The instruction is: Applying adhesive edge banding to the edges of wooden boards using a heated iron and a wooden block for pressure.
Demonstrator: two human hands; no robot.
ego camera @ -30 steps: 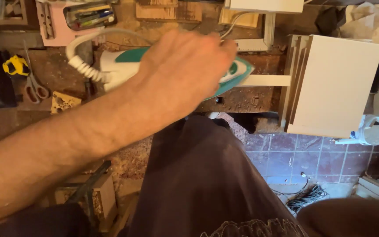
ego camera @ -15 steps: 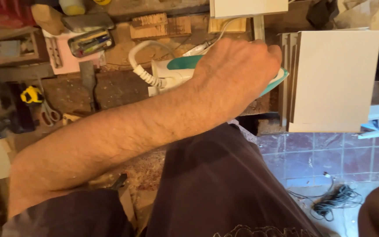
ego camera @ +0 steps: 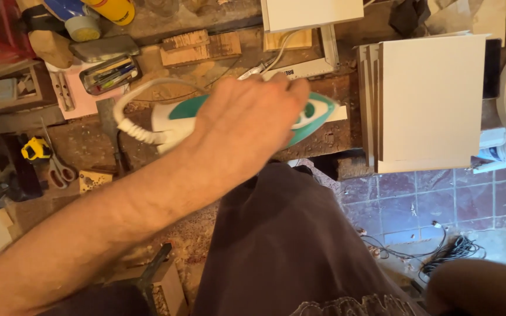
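Clamped over the handle of a teal-and-white plastic clothes iron (ego camera: pixel 314 114), the left hand (ego camera: pixel 247 126) holds the appliance flat on a scarred, sawdust-strewn wooden workbench (ego camera: pixel 83 143), its pointed nose aimed away from the wrist. Just past that nose a narrow white strip (ego camera: pixel 338 114) lies near the bench's edge, and close beyond it a stack of white rectangular panels (ego camera: pixel 431 99) stands as a wall, leaving little room on that side. Behind the heel of the hand, the iron's coiled white cord (ego camera: pixel 130 120) loops across open bench. Farther back lie red-handled scissors (ego camera: pixel 60 169) and a yellow tape measure (ego camera: pixel 35 149). Above the knuckles sit rough wooden blocks (ego camera: pixel 197 47) and a pink tray of pencils (ego camera: pixel 109 73). Below the grip, the bench ends at a dark apron (ego camera: pixel 276 246), with purple floor tiles (ego camera: pixel 434 205) beyond. Right hand: out of frame.
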